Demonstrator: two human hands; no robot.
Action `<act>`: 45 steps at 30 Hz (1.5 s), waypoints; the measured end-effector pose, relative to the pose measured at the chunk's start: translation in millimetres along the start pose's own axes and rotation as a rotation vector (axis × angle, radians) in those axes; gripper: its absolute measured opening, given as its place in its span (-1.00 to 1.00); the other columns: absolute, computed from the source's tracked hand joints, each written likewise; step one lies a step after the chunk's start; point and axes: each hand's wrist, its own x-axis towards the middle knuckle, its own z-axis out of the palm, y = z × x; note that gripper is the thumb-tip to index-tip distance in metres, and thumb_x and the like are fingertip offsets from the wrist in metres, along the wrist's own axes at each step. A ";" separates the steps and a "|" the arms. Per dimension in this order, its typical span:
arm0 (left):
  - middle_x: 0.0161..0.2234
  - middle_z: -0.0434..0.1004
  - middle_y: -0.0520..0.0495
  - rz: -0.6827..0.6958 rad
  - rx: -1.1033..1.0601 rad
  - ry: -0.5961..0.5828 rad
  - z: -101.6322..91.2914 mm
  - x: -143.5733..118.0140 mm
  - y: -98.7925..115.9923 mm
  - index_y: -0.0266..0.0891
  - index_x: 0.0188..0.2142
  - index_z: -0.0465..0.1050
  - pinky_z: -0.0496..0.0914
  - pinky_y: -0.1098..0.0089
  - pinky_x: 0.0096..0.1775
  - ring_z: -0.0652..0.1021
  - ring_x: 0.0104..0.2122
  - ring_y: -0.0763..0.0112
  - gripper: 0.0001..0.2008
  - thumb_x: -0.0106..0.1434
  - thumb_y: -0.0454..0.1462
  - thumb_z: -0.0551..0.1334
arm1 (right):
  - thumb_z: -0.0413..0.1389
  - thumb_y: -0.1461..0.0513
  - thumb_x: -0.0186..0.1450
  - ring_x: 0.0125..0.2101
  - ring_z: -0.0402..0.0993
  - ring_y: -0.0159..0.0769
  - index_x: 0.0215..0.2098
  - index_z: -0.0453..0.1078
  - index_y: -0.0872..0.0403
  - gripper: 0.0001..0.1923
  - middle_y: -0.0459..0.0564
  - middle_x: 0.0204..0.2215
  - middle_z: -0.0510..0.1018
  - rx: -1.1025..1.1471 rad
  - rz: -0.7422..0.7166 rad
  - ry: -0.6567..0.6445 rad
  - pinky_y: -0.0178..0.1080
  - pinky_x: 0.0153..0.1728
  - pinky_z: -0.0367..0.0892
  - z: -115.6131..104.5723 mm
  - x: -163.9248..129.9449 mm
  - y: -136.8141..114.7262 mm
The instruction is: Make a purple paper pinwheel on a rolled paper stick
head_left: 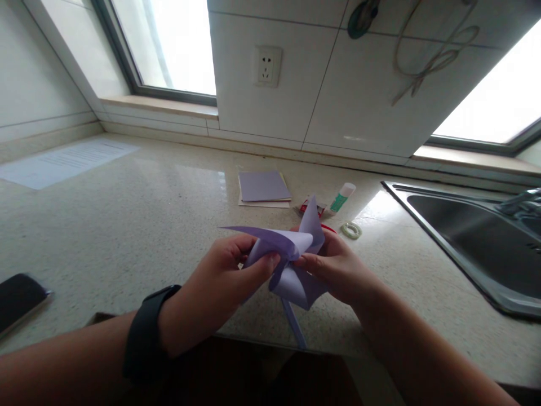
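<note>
Both hands pinch a purple paper pinwheel (pixel 291 259) over the counter's near edge: the left hand (pixel 220 287) closes fingers and thumb on its folded middle, the right hand (pixel 338 268) grips the other side. Beyond them on the speckled counter (pixel 127 225) lie paper sheets (pixel 264 188), a glue stick (pixel 342 197) and a tape roll (pixel 351 229); a sink (pixel 473 237) lies to the right.

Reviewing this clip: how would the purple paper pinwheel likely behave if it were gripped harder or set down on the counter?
The purple paper pinwheel looks thin and curled, so it is probably light and would crease under a firm pinch. Both the left hand and right hand hold it by fingertips. Its puffed blades suggest it would sit unevenly on the counter.
</note>
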 end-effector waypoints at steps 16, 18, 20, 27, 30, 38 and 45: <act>-0.48 0.50 0.07 0.013 0.031 0.007 2.1 -4.3 4.1 -0.24 -0.38 0.57 0.28 0.49 -0.46 0.36 -0.51 0.52 -0.81 0.32 -0.19 0.31 | 0.48 0.11 0.07 -0.46 0.55 -0.39 -0.13 0.53 0.05 -0.55 -0.06 -0.37 0.63 0.013 -0.017 -0.007 -0.38 -0.44 0.46 3.1 -3.2 -1.4; -0.48 0.49 0.07 0.018 0.032 -0.001 2.4 -5.1 4.9 -0.23 -0.37 0.58 0.28 0.49 -0.46 0.36 -0.51 0.52 -0.82 0.32 -0.20 0.29 | 0.47 0.09 0.07 -0.45 0.55 -0.37 -0.11 0.53 0.05 -0.53 -0.05 -0.35 0.63 -0.013 -0.012 0.001 -0.37 -0.45 0.46 2.4 -3.2 -0.5; -0.48 0.49 0.07 0.024 0.044 0.004 2.7 -5.9 6.0 -0.23 -0.35 0.58 0.29 0.49 -0.45 0.36 -0.51 0.52 -0.82 0.32 -0.19 0.29 | 0.47 0.08 0.07 -0.45 0.54 -0.37 -0.12 0.53 0.06 -0.53 -0.04 -0.35 0.63 -0.036 -0.013 0.012 -0.37 -0.46 0.45 1.9 -2.7 0.6; -0.46 0.49 0.03 -0.009 0.267 0.033 4.8 -5.2 11.0 -0.24 -0.33 0.55 0.31 0.44 -0.43 0.42 -0.46 0.44 -0.82 0.28 -0.16 0.28 | 0.45 0.09 0.11 -0.46 0.51 -0.39 -0.27 0.51 0.07 -0.66 -0.06 -0.40 0.61 -0.122 -0.116 0.045 -0.37 -0.44 0.46 5.4 1.0 3.8; -0.45 0.54 0.03 0.004 0.318 0.050 5.3 -3.1 10.6 -0.23 -0.31 0.57 0.33 0.45 -0.43 0.46 -0.46 0.43 -0.84 0.24 -0.17 0.31 | 0.46 0.12 0.09 -0.45 0.52 -0.38 -0.30 0.49 0.05 -0.67 -0.07 -0.41 0.60 -0.156 -0.162 0.083 -0.34 -0.42 0.47 8.5 1.6 4.3; -0.41 0.60 0.01 0.096 0.395 0.097 0.2 -2.0 2.8 -0.23 -0.32 0.58 0.35 0.44 -0.39 0.51 -0.43 0.42 -0.92 0.23 -0.26 0.33 | 0.39 0.19 0.16 -0.43 0.51 -0.36 -0.25 0.52 0.05 -0.77 -0.06 -0.40 0.61 -0.309 -0.293 0.072 -0.34 -0.42 0.45 11.4 -3.6 3.2; -0.36 0.60 0.00 0.149 0.385 0.074 -3.0 -3.9 -4.6 -0.18 -0.23 0.57 0.35 0.43 -0.38 0.53 -0.40 0.39 -0.81 0.18 -0.20 0.43 | 0.37 0.26 0.13 -0.46 0.53 -0.30 -0.31 0.53 0.04 -0.83 -0.04 -0.43 0.61 -0.426 -0.366 0.065 -0.29 -0.50 0.47 12.6 -6.4 -2.1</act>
